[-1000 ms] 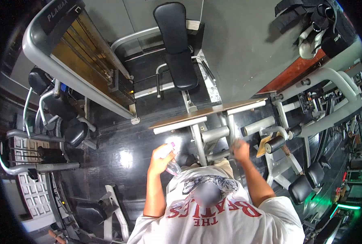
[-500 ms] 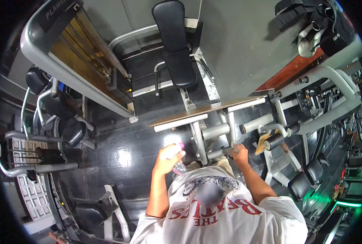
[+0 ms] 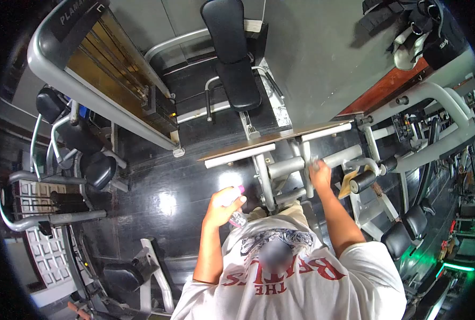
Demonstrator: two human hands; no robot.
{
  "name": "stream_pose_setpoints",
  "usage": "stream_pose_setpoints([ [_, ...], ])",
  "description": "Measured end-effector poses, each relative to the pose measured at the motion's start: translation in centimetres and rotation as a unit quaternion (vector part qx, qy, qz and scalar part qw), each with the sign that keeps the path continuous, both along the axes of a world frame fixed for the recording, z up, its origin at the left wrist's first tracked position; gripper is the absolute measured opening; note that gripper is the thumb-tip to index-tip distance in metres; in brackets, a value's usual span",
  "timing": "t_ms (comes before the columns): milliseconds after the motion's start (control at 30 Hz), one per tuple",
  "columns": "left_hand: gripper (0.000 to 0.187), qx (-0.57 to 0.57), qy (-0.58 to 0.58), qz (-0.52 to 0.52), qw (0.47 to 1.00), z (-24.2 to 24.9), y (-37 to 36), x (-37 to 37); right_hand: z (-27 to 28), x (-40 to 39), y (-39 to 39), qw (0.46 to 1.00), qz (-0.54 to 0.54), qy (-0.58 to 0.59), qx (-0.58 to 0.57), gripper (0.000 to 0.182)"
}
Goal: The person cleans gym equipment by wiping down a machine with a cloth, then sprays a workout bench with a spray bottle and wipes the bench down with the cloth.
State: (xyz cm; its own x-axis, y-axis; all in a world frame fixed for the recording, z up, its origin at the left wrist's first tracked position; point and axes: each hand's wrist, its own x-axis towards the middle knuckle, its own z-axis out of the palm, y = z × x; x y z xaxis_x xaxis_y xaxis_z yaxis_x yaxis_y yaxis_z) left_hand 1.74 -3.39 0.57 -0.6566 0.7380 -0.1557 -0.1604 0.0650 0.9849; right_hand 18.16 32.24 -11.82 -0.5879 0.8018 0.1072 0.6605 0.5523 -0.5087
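My left hand (image 3: 220,208) is closed around a spray bottle (image 3: 238,219) with a clear body and a pink tip, held in front of my shirt. Its neck is mostly covered by my fingers. My right hand (image 3: 319,175) reaches forward to a grey metal upright (image 3: 306,154) of a gym machine, with its fingers curled at the bar. Something small and pale shows at those fingertips, too blurred to name. Just beyond my hands, a brown board (image 3: 272,140) on white-grey supports spans the machine. Grey padded rollers (image 3: 286,168) sit beneath it.
A black padded seat (image 3: 239,82) stands ahead by the wall. To the left rises a weight-stack machine (image 3: 104,80). A black roller (image 3: 362,182) and a thick grey frame (image 3: 434,152) are on the right. Another black pad (image 3: 123,277) lies low on the left.
My right hand has moved forward and up along the metal upright, away from the lower bar. The left hand still grips the spray bottle, almost unmoved.
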Motion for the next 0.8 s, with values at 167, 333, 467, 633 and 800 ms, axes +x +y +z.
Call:
stream_pose_setpoints([
  [167,0.014,-0.01,-0.016,0.005,1.0,-0.7,0.1,-0.2,-0.9,1.6,0.4,0.999,0.045,0.006,-0.003,0.023],
  [333,0.014,-0.016,-0.009,-0.039,0.999,0.1,2.4,-0.6,2.1,-3.9,2.1,0.999,0.026,0.041,0.009,0.021],
  [467,0.013,-0.015,0.003,-0.046,0.999,1.1,3.1,-0.4,0.7,-0.1,-0.1,0.999,-0.011,0.007,-0.043,0.022],
  [633,0.013,-0.012,-0.01,-0.029,0.999,0.1,2.0,0.1,1.3,1.8,-1.0,0.997,-0.004,-0.005,-0.074,0.023],
  [800,0.014,-0.022,-0.009,-0.045,0.999,0.0,2.9,0.1,4.3,-5.7,1.8,0.999,0.007,0.051,-0.01,0.021],
])
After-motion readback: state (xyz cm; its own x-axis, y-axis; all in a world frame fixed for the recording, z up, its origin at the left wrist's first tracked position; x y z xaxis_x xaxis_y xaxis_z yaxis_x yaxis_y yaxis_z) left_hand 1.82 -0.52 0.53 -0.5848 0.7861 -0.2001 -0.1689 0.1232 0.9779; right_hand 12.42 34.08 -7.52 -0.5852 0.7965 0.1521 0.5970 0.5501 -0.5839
